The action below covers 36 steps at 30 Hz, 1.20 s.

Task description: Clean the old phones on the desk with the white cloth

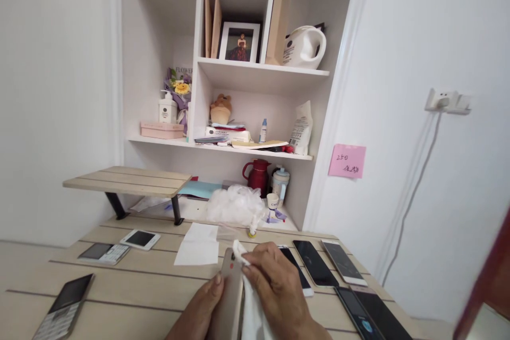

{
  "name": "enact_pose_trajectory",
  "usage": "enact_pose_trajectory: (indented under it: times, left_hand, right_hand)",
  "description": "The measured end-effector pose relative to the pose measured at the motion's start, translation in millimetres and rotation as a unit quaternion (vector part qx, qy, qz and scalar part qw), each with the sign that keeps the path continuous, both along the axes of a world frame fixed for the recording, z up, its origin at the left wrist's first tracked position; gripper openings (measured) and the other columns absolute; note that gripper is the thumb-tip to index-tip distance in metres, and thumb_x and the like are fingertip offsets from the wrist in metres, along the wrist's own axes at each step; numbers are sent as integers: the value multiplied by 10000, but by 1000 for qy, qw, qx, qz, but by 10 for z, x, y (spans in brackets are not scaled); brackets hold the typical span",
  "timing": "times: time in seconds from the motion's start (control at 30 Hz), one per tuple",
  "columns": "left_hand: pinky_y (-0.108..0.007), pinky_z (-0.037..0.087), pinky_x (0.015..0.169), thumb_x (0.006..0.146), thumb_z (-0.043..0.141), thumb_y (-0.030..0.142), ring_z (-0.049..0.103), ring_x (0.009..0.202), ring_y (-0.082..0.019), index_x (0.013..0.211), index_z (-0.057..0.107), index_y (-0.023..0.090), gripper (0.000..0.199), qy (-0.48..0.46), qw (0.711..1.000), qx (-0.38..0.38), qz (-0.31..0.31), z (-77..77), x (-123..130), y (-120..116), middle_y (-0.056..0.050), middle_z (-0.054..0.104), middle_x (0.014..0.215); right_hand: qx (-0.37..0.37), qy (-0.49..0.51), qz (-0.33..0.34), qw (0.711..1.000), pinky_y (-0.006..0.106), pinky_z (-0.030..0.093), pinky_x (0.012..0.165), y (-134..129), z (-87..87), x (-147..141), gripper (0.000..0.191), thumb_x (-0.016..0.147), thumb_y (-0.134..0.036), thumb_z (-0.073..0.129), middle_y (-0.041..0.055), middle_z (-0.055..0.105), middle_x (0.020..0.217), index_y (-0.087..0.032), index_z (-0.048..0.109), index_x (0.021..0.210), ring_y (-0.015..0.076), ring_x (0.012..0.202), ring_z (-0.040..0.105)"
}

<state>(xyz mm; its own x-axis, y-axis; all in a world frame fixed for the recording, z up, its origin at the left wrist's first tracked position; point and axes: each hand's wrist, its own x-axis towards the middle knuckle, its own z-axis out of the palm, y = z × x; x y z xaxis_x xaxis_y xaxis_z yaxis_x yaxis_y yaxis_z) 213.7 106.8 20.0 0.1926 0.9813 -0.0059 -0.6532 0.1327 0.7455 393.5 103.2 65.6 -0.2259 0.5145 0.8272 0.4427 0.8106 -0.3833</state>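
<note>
A light gold smartphone (228, 297) is tilted up on edge near the bottom centre, its back with the camera toward the left. My left hand (199, 308) grips it from the left, thumb on its back. Pinched between the fingers of my right hand (277, 287) is a white cloth (252, 305), which touches the phone's upper corner and hangs down along its right side. The fingers of my left hand behind the phone are hidden.
Several phones, one a black phone (314, 263), lie at the right. Keypad phones (66, 305) and a white device (140, 239) lie at the left. Beyond are white paper (197, 244), a small raised stand (127, 179) and a shelf (263, 68) holding a red jug (258, 176).
</note>
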Motion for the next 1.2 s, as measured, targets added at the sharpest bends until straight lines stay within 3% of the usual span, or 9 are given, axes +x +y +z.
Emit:
enact_pose_trajectory:
  times: [0.13, 0.23, 0.33, 0.43, 0.57, 0.7, 0.9, 1.1, 1.2]
  left_hand:
    - [-323, 454, 984, 790, 750, 438, 598, 1145, -311, 1016, 752, 158, 360, 129, 984, 124, 2, 64, 72, -61, -112, 751, 1053]
    - [-290, 464, 925, 862, 648, 474, 623, 1050, -280, 1135, 706, 181, 404, 272, 942, 194, 40, 57, 63, -61, -83, 741, 1080]
    - [-229, 470, 774, 883, 607, 489, 638, 827, -217, 1029, 717, 206, 337, 370, 895, 232, 90, -40, 50, -39, -36, 750, 891]
    - [-212, 435, 614, 886, 593, 500, 583, 626, -172, 939, 720, 221, 311, 390, 876, 256, 122, -154, 81, -38, -9, 714, 713]
    - [-209, 421, 585, 868, 618, 496, 545, 571, -162, 862, 729, 236, 283, 383, 873, 257, 158, -182, 125, -68, 8, 672, 627]
    - [-201, 441, 648, 858, 636, 483, 609, 683, -187, 929, 738, 238, 275, 385, 876, 234, 170, -134, 125, -81, -4, 717, 738]
    - [-225, 425, 623, 857, 616, 528, 571, 620, -185, 824, 711, 230, 315, 379, 874, 258, 162, -139, 120, -82, -7, 688, 670]
    - [-217, 408, 606, 857, 602, 551, 548, 640, -178, 837, 714, 218, 352, 383, 885, 215, 151, -98, 125, -91, 4, 648, 672]
    - [-224, 425, 638, 866, 593, 535, 578, 664, -194, 835, 705, 218, 337, 378, 888, 235, 121, -107, 143, -95, -10, 674, 694]
  right_hand:
    - [-11, 18, -29, 999, 306, 490, 776, 12, 67, 80, 139, 974, -170, 543, 37, 636, 912, -228, 666, 1004, 193, 886, 621]
    - [-22, 17, -40, 999, 304, 496, 763, 1, 70, 56, 142, 976, -172, 542, 35, 635, 901, -226, 671, 1000, 191, 870, 620]
    - [-9, 7, -43, 999, 305, 511, 745, -30, 17, -24, 162, 982, -156, 520, 50, 612, 903, -207, 668, 1024, 187, 844, 616]
    - [26, -30, -26, 999, 290, 536, 735, -70, -58, -98, 210, 980, -114, 485, 71, 586, 928, -188, 650, 1087, 173, 816, 619]
    - [51, -75, -27, 995, 275, 546, 700, -86, -62, -79, 248, 971, -109, 480, 83, 585, 947, -186, 642, 1143, 177, 805, 627]
    - [5, -61, -56, 997, 289, 547, 717, -68, 7, 4, 205, 984, -141, 479, 64, 590, 905, -195, 669, 1041, 180, 780, 633]
    - [38, -97, -17, 994, 272, 549, 694, -77, 1, -16, 240, 979, -116, 469, 82, 592, 948, -176, 641, 1134, 175, 788, 636]
    - [-3, -50, -55, 997, 299, 538, 726, -48, 39, 17, 203, 989, -141, 479, 65, 597, 903, -193, 673, 1014, 187, 804, 632]
    - [19, -81, -29, 996, 284, 540, 721, -46, 2, -2, 225, 982, -116, 473, 75, 594, 938, -189, 655, 1092, 180, 809, 630]
